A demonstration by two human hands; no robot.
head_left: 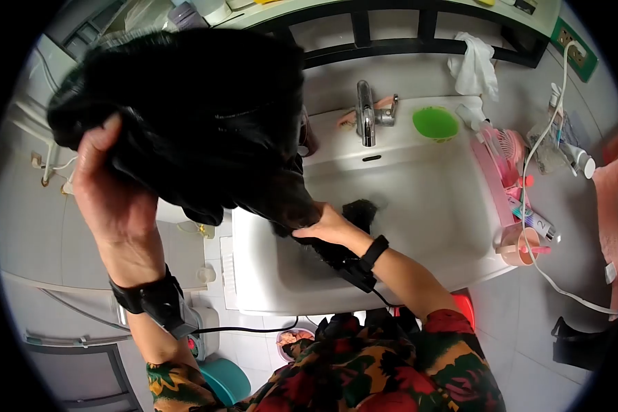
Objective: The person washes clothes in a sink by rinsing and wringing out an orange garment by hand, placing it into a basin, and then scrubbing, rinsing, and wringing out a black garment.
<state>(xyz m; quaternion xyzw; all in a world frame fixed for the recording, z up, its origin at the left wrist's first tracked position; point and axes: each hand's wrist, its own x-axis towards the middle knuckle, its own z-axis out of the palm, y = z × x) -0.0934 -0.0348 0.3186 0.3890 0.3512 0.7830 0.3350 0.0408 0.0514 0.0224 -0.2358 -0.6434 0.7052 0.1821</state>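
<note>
A wet-looking black cloth, perhaps a garment, is held up over the left part of the white sink. My left hand grips its left side, thumb in front and the other fingers hidden. Lower down, my right hand is closed on a gathered part of the same cloth, above the basin. More black fabric hangs or lies in the basin beneath my right wrist; whether it is one piece with the rest I cannot tell. Behind the basin stands a chrome faucet.
A green dish sits on the sink's back ledge. Along the right rim are a pink holder, tubes and a pink cup. A white cable hangs there. Below, a teal basin stands on the floor.
</note>
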